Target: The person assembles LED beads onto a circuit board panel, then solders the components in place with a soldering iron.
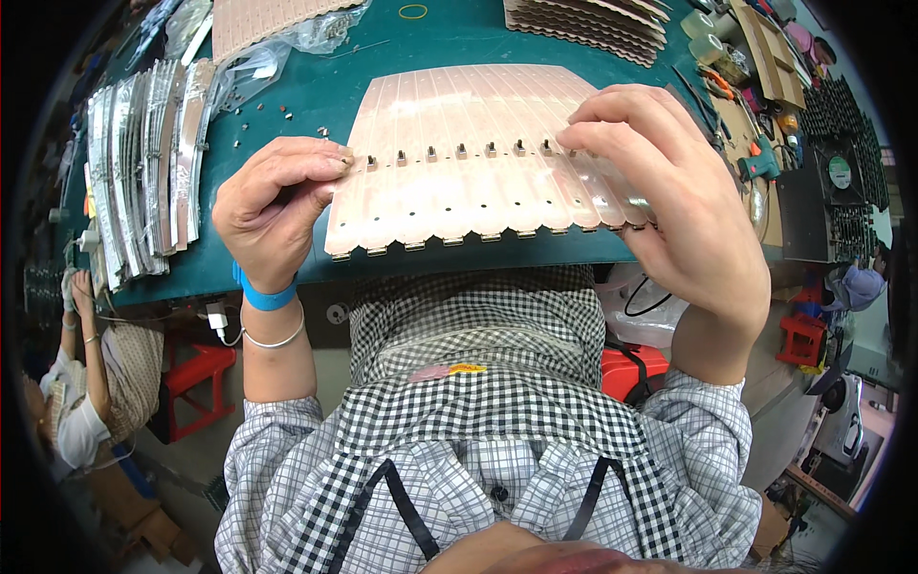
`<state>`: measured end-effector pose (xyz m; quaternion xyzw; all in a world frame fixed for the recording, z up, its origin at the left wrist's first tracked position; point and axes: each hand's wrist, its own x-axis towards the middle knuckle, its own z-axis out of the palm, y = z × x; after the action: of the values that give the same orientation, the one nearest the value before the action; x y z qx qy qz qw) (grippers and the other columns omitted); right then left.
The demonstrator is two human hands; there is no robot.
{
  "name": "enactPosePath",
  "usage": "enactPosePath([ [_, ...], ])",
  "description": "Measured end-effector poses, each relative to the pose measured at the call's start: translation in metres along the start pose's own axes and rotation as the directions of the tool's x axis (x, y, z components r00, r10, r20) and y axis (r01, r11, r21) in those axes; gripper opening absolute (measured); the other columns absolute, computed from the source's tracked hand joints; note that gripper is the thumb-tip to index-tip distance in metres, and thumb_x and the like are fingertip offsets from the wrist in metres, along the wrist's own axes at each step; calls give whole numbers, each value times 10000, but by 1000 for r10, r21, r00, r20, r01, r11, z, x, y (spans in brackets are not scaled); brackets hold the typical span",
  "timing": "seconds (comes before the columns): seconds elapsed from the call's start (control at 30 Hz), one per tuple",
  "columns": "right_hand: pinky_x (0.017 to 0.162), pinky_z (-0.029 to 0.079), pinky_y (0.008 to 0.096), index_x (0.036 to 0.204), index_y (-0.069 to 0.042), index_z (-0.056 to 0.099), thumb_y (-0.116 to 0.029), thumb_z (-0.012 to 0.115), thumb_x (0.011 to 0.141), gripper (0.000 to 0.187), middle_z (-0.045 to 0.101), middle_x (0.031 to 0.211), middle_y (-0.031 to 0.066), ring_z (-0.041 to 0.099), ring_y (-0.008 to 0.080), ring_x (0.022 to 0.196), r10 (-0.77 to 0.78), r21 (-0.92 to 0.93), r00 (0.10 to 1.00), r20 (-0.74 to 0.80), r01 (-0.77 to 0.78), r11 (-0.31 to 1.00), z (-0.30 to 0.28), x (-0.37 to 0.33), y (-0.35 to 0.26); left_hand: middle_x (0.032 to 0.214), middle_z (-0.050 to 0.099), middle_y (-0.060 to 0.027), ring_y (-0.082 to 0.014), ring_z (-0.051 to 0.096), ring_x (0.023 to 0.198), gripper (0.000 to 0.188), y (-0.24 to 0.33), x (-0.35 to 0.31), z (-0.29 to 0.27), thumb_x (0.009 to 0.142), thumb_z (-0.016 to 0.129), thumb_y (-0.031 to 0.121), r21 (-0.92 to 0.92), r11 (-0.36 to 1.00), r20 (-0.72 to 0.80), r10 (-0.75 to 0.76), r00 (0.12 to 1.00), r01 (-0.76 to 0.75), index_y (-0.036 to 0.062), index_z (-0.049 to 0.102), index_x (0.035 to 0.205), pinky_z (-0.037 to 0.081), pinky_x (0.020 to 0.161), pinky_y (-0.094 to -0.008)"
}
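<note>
A pale pinkish circuit board panel [469, 105] with a scalloped near edge is tilted up in front of me over the green table. Across it runs a row of several small slide switches [462, 150] with dark levers, and below them a row of small holes. My left hand [277, 196] pinches the panel's left edge, thumb and forefinger beside the leftmost switch. My right hand [674, 172] grips the right side, its fingertips near the rightmost visible switch and its thumb low by the near edge. That hand covers part of the panel's right end.
Stacked strip-like panels [148, 163] stand at the left, by a clear plastic bag [253, 77]. More boards [588, 27] are piled at the back right. Loose small parts [287, 113] dot the green table [421, 43]. A green glue gun [760, 161] lies right. A co-worker [91, 383] sits at left.
</note>
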<state>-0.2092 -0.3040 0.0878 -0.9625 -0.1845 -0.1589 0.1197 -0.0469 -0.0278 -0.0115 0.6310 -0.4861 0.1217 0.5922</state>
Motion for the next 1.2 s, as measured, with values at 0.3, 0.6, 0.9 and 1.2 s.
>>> enactPosePath([
  [0.3,924,479,428,1062,34,614,84,575,588,479,616,1077,165,582,366,1093,-97,140,993,69,87,986,4,10,9,870,722,-152,-243,702,834,190,-2,-1,0,701,762,-88,-18,1000,3,6,1000,-6,-30,708,874,567,731,-309],
  [0.6,959,462,447,1050,42,609,73,573,571,481,624,1058,173,571,376,1135,-135,147,982,129,116,982,3,14,9,864,724,-138,-240,703,833,189,-3,-3,-1,705,762,-91,-14,1000,11,22,1000,-22,-29,709,876,564,730,-304],
  [0.9,963,447,451,1064,38,598,91,544,536,534,595,1111,195,547,407,1142,-84,62,988,127,77,995,0,12,1,878,722,-122,-237,700,852,189,-2,-1,-1,719,776,-61,-6,1000,19,29,999,-29,-22,710,891,564,727,-299],
  [1.2,985,446,463,1177,23,596,93,535,537,647,587,1181,188,537,410,1181,-132,42,986,102,128,991,3,23,-10,911,720,-143,-216,700,865,199,-4,-3,-3,721,770,-84,-65,998,26,26,999,-24,-27,711,902,573,714,-271],
])
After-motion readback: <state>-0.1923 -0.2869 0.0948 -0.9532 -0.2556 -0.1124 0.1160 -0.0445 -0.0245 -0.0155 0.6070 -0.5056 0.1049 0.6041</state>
